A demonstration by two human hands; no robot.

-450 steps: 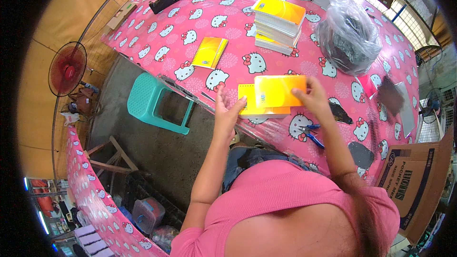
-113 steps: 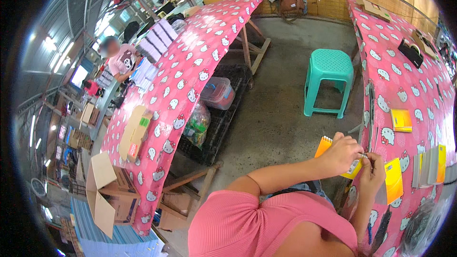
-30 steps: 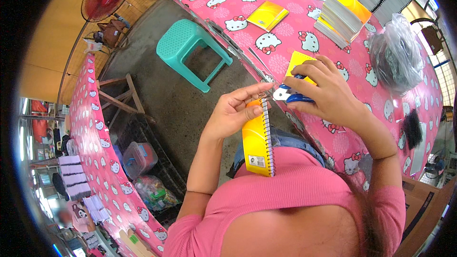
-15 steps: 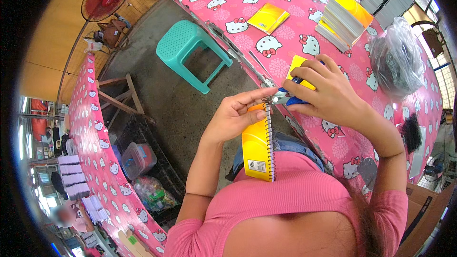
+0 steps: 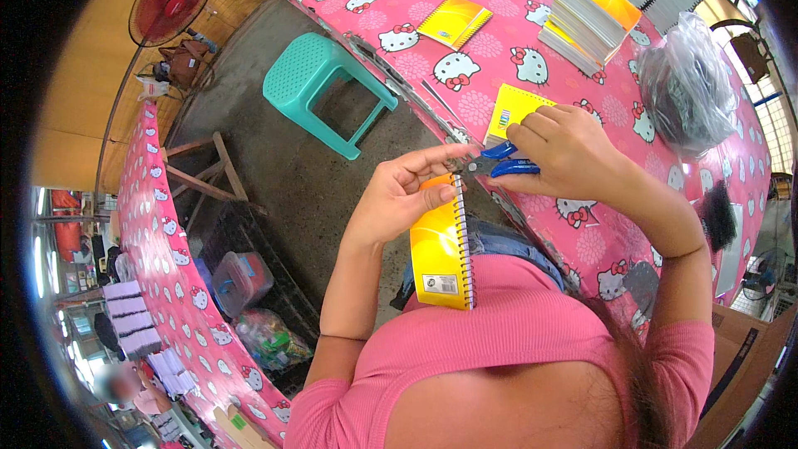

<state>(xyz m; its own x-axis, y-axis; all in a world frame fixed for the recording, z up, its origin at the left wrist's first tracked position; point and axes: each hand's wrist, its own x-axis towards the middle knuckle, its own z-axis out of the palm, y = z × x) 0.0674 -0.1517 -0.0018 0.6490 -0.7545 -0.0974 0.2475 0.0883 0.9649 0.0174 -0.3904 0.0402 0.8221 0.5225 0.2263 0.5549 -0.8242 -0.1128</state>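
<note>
My left hand [image 5: 405, 194] is closed on the top of a yellow spiral notebook [image 5: 435, 241], which hangs with its black wire coil [image 5: 463, 249] toward the right. Blue-handled pliers [image 5: 511, 164] are gripped in my right hand [image 5: 569, 150], fingers wrapped round the handles. The jaws of the pliers meet the upper end of the coil, beside my left fingertips; whether they bite on the wire is too small to tell. Just beyond my right hand, another yellow spiral notebook [image 5: 511, 108] lies on the pink patterned table [image 5: 490, 62].
A yellow notebook [image 5: 455, 22] and a notebook stack [image 5: 590, 21] lie farther back on the table. Beside them are a clear plastic bag [image 5: 688, 87] with dark contents and a black bristly bundle [image 5: 716, 214]. A teal stool [image 5: 320, 91] stands on the floor to the left.
The pliers have turned so their blue handles show more plainly, jaws still at the coil's end. The whole view has shifted slightly; my left hand keeps its hold on the notebook.
</note>
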